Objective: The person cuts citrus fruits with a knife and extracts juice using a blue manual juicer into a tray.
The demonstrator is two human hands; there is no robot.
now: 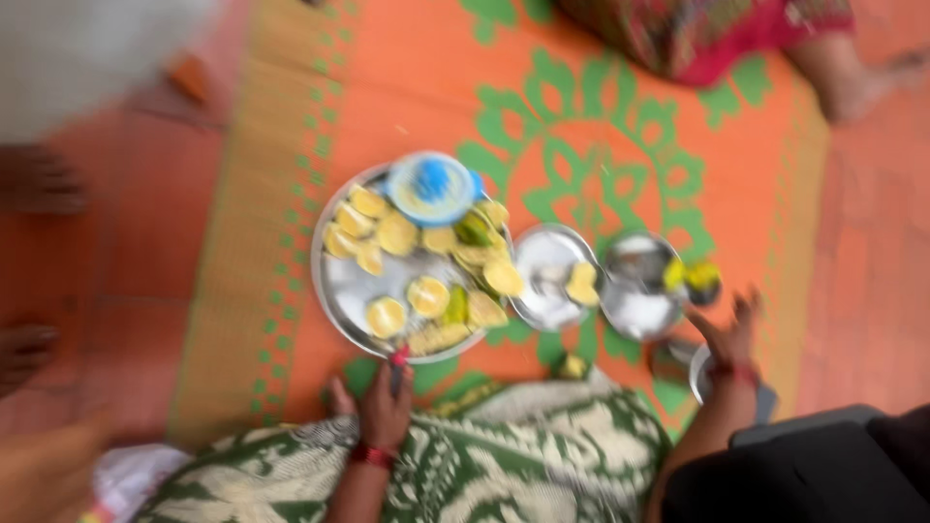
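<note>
Head view, blurred: the left hand (385, 407) rests at the near rim of the big steel tray (339, 291) of halved lemons (427, 295), fingers closed around a small red-tipped thing, perhaps a knife. The right hand (731, 334) hovers, fingers spread, just beside a steel bowl (635, 286). This looks like lemon preparation mid-way; the next reach needs care among crowded dishes on the mat (407, 87).

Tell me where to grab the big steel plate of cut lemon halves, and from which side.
Probably the bare near rim of the big steel plate, taken from the person's side: the left hand already sits just below it. The blue juicer crowds the far edge, and the smaller steel plate abuts the right. The view is blurred.
</note>
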